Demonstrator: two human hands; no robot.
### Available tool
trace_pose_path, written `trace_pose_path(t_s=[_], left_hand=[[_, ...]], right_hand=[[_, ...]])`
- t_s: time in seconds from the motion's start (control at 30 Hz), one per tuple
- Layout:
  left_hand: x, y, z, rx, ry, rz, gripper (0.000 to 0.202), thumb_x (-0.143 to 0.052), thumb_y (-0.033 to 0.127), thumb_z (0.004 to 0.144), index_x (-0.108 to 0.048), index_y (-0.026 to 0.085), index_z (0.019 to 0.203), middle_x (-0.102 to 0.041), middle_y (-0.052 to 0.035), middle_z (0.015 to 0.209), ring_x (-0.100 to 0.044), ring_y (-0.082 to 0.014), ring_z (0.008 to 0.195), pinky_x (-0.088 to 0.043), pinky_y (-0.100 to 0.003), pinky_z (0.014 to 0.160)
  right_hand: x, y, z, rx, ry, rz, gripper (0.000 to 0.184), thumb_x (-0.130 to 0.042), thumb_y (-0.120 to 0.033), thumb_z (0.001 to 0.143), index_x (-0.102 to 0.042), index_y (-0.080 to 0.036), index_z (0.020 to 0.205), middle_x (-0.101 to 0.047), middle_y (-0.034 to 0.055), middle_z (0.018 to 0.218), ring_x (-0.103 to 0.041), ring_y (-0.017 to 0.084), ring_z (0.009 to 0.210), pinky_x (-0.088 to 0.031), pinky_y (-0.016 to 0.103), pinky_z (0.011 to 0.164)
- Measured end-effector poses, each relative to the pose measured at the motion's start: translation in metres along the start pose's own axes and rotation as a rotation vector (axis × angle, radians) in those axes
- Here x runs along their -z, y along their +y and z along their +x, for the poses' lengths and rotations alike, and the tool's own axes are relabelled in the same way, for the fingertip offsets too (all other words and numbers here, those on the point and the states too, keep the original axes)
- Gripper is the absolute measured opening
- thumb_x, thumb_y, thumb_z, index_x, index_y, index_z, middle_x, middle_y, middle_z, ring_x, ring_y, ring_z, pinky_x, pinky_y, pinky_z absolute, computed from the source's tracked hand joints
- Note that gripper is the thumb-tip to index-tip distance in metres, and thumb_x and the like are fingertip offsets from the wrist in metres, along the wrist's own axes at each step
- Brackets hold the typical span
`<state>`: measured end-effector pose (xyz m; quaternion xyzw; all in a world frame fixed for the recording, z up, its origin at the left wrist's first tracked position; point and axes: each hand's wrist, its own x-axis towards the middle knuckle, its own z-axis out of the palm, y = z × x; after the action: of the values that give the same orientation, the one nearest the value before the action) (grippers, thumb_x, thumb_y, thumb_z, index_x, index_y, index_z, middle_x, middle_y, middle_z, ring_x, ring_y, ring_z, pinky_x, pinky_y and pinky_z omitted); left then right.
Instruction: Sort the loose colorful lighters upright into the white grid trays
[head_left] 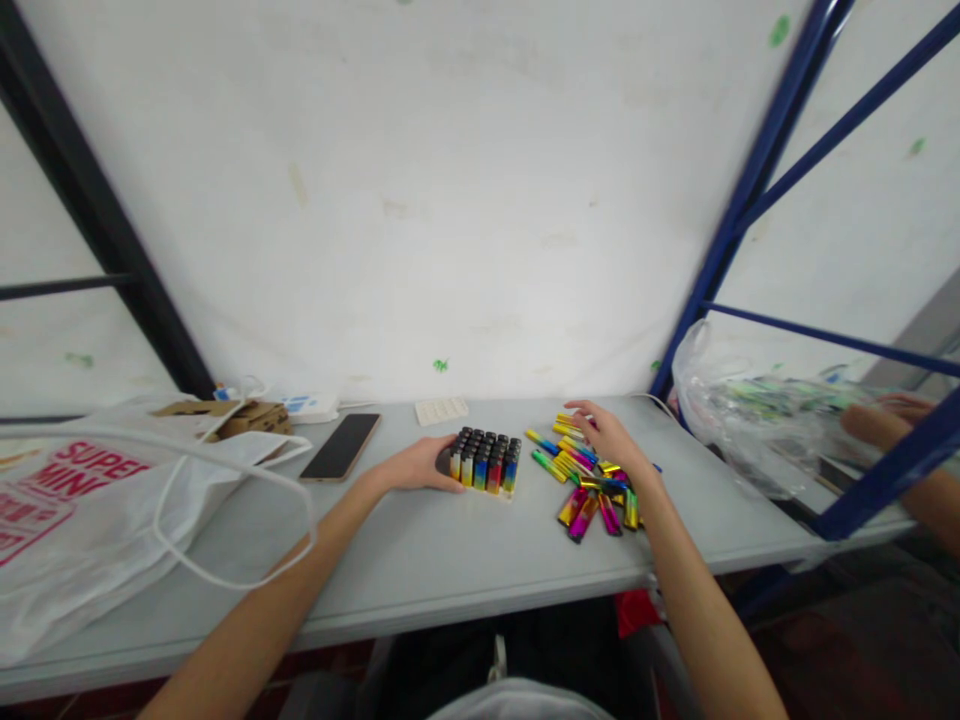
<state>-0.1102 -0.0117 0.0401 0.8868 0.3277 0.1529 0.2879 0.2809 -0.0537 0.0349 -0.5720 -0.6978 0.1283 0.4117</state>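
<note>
Upright lighters [480, 468] with black tops and shiny multicoloured bodies stand in tight rows in a pale tray [508, 493] on the table. My left hand [426, 464] curves around the left side of this block, thumb along the front and fingers toward the back. To the right lies a loose pile of metallic lighters [583, 508] in yellow, pink, green and blue, pointing in various directions. Over the pile's far part hovers or rests my right hand [609, 440], its fingers apart and partly stretched out. Its underside is hidden, and I see nothing held in it.
A dark phone [341, 447] lies left on the grey table [420, 560]. Behind are a pale slotted tray [442, 411] and a cardboard box [255, 418]. A white plastic bag [97, 500] covers the left. Right, beyond a blue frame [720, 260], are a clear bag [739, 420] and another person's hand [874, 425].
</note>
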Motion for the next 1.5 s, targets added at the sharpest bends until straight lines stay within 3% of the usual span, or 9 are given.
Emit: trace_pose_path(t_s=[0.13, 0.27, 0.37, 0.57, 0.7, 0.83, 1.07, 1.37, 1.5], left_hand=[[-0.001, -0.002, 0.001, 0.000, 0.001, -0.005, 0.087, -0.088, 0.054, 0.068, -0.057, 0.020, 0.142, -0.066, -0.0084, 0.143, -0.062, -0.0351, 0.130, -0.046, -0.041, 0.112], [-0.001, -0.002, 0.001, -0.016, -0.006, -0.025, 0.083, -0.088, 0.053, 0.069, -0.059, 0.021, 0.140, -0.068, -0.0058, 0.140, -0.063, -0.0347, 0.128, -0.047, -0.040, 0.111], [-0.001, -0.003, 0.001, -0.009, -0.003, -0.018, 0.084, -0.088, 0.053, 0.069, -0.059, 0.021, 0.140, -0.067, -0.0066, 0.141, -0.062, -0.0349, 0.129, -0.046, -0.041, 0.112], [-0.002, -0.003, 0.001, -0.003, 0.015, -0.002, 0.088, -0.089, 0.052, 0.067, -0.057, 0.020, 0.142, -0.066, -0.0087, 0.143, -0.061, -0.0350, 0.130, -0.045, -0.043, 0.113], [-0.001, -0.002, 0.001, -0.003, 0.006, -0.011, 0.087, -0.089, 0.052, 0.067, -0.057, 0.021, 0.142, -0.065, -0.0083, 0.144, -0.061, -0.0339, 0.130, -0.045, -0.042, 0.113], [0.000, 0.001, 0.000, -0.002, 0.005, -0.023, 0.084, -0.089, 0.048, 0.068, -0.058, 0.021, 0.141, -0.066, -0.0070, 0.143, -0.061, -0.0343, 0.131, -0.044, -0.042, 0.114], [-0.001, -0.001, 0.001, -0.012, 0.006, -0.026, 0.088, -0.089, 0.052, 0.068, -0.056, 0.021, 0.144, -0.064, -0.0083, 0.145, -0.060, -0.0349, 0.132, -0.045, -0.042, 0.114], [-0.002, -0.007, 0.002, -0.020, -0.005, -0.048, 0.080, -0.088, 0.052, 0.069, -0.060, 0.024, 0.139, -0.069, -0.0047, 0.139, -0.063, -0.0337, 0.128, -0.048, -0.041, 0.111], [-0.002, -0.007, 0.001, -0.026, -0.004, -0.047, 0.079, -0.088, 0.051, 0.069, -0.060, 0.023, 0.138, -0.068, -0.0058, 0.141, -0.062, -0.0337, 0.128, -0.048, -0.040, 0.111]], right_hand=[[-0.008, -0.026, -0.002, -0.030, -0.074, 0.297, 0.044, -0.069, -0.049, 0.085, -0.066, -0.021, 0.119, -0.074, 0.0049, 0.094, -0.061, 0.016, 0.064, -0.053, 0.031, 0.064], [-0.018, -0.049, -0.002, -0.082, 0.027, 0.568, 0.047, -0.082, -0.053, 0.073, -0.068, -0.018, 0.101, -0.068, 0.0016, 0.078, -0.063, 0.018, 0.073, -0.052, 0.030, 0.070], [-0.021, -0.060, -0.002, -0.125, 0.053, 0.632, 0.045, -0.078, -0.059, 0.077, -0.069, -0.017, 0.090, -0.061, -0.0002, 0.075, -0.057, 0.014, 0.068, -0.048, 0.027, 0.065], [-0.026, -0.073, -0.006, -0.121, -0.017, 0.699, 0.050, -0.063, -0.070, 0.086, -0.062, -0.020, 0.093, -0.055, -0.0023, 0.072, -0.053, 0.013, 0.063, -0.045, 0.024, 0.057], [-0.037, -0.079, -0.007, -0.190, -0.083, 0.781, 0.052, -0.063, -0.074, 0.083, -0.056, -0.023, 0.090, -0.033, -0.0105, 0.057, -0.028, 0.008, 0.044, -0.025, 0.021, 0.042], [-0.052, -0.080, -0.008, -0.311, -0.030, 0.746, 0.065, -0.053, -0.085, 0.082, -0.040, -0.024, 0.064, -0.023, -0.0110, 0.050, -0.017, 0.006, 0.041, -0.013, 0.022, 0.039], [-0.068, -0.076, -0.010, -0.218, 0.044, 0.609, 0.066, -0.055, -0.082, 0.082, -0.034, -0.026, 0.056, -0.028, -0.0079, 0.044, -0.025, 0.008, 0.039, -0.018, 0.025, 0.039], [-0.070, -0.072, -0.010, -0.099, 0.159, 0.284, 0.045, -0.050, -0.053, 0.086, -0.035, -0.025, 0.054, -0.031, -0.0046, 0.050, -0.031, 0.012, 0.050, -0.023, 0.028, 0.050], [-0.071, -0.076, -0.011, -0.045, 0.167, 0.172, 0.041, -0.046, -0.049, 0.085, -0.034, -0.024, 0.054, -0.029, -0.0041, 0.053, -0.032, 0.013, 0.054, -0.022, 0.028, 0.054]])
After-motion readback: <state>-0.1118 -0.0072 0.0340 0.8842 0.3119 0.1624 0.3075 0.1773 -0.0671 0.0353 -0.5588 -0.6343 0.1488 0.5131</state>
